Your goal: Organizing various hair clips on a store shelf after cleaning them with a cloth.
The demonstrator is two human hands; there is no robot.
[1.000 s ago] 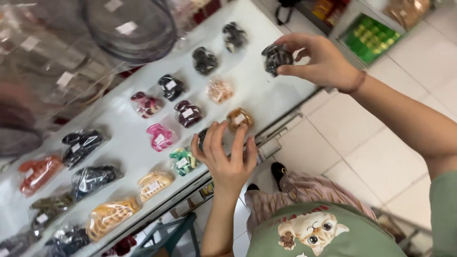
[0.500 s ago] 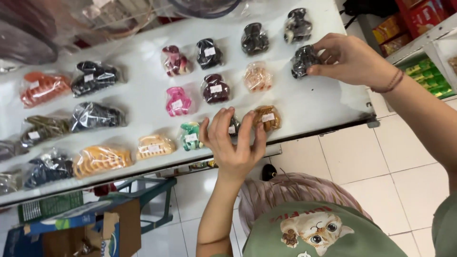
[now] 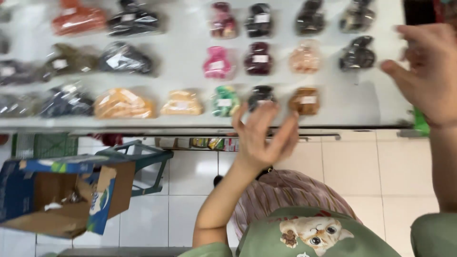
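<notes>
Half a second earlier the right hand (image 3: 426, 71) had been pinching a bagged dark clip (image 3: 357, 54) above the table's (image 3: 362, 102) right end; now that clip lay on the table by itself, at the right end of the middle row, just beside a peach clip (image 3: 304, 57). The right hand had come away from it toward the right edge, fingers spread and loosely curled, gripping nothing. Thumb and fingertips pointed back at the clip, near it but clear of it, with bare tabletop between. So the clip looked placed, filling out its row, and the hand was free. The left hand (image 3: 264, 138) had barely shifted: it hung at the near edge, palm toward the camera, fingers fanned apart and clamped on nothing. Its fingertips overlapped a black clip (image 3: 261, 94) in the nearest row, between a green clip (image 3: 224, 101) and a brown clip (image 3: 304, 101); motion blur hid whether they touched the bag or only hovered above it. The view had also swung, so the table's near edge ran level across the frame, and a cardboard box (image 3: 57, 195) showed on the floor below the left end.
</notes>
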